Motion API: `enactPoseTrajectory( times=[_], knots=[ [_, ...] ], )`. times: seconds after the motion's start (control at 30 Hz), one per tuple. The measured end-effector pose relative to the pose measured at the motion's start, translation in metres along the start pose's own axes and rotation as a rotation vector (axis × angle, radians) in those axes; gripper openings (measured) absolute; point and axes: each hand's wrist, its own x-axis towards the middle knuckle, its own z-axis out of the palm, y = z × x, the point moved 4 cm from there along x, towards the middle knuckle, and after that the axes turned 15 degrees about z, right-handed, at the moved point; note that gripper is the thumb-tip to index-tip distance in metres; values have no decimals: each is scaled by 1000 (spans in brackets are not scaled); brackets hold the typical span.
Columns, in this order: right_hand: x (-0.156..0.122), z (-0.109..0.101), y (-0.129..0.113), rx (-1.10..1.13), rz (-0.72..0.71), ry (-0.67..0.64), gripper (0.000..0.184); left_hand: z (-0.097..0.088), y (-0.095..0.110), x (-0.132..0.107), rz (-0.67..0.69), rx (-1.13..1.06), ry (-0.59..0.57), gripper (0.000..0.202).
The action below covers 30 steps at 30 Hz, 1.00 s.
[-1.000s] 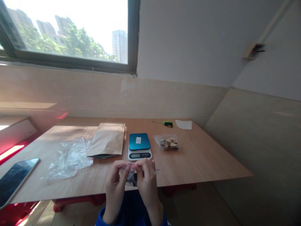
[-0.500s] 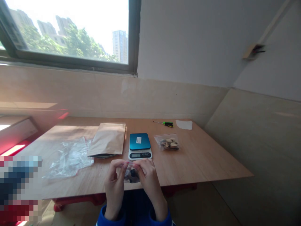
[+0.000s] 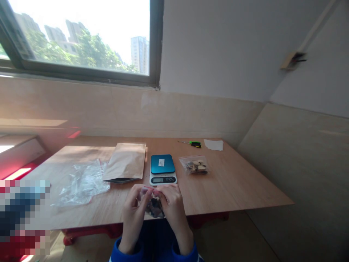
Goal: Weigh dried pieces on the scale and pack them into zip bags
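My small clear zip bag (image 3: pixel 154 205) of dark pieces sits just in front of the scale, above the near edge of the table, its contents sagging low. Both hands are on it. My left hand (image 3: pixel 133 218) and right hand (image 3: pixel 173 214) are curled closed, with the fingers (image 3: pixel 144 191) pinching the red-lined top edge from either side, close together at the middle. Can't tell whether the seal is closed.

Directly ahead on the wooden table (image 3: pixel 231 189): digital kitchen scale (image 3: pixel 163 180), teal top, white base. To its right, a second zip bag (image 3: pixel 195 165) holds pale and dark slices. To its left, a kraft paper pouch (image 3: pixel 125 162) lies flat, with a crumpled clear plastic bag (image 3: pixel 83 185) beyond it. At the far edge, a green-handled screwdriver (image 3: pixel 192 143) lies near a white paper scrap (image 3: pixel 213 145).
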Motion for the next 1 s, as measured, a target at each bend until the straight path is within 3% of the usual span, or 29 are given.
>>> enactPoseTrajectory(
  times=[0.1,0.3,0.53,0.7,0.9,1.0],
  knots=[
    [2,-1,6,-16,8,-28,14,-10,-2,1,11,42,58,21],
    [2,0,10,-27,-2,28,28,-18,-1,4,39,116,99,22],
    [3,-3,13,-5,-21,-23,11,-31,-1,5,-16,88,208,26],
    [2,-3,12,24,-15,4,23,-41,-1,5,-56,106,215,28],
    [2,-1,19,35,52,-116,10,-46,2,6,-83,-3,319,27],
    [2,-4,27,41,110,-135,15,-54,-2,8,-72,8,287,30]
  ],
)
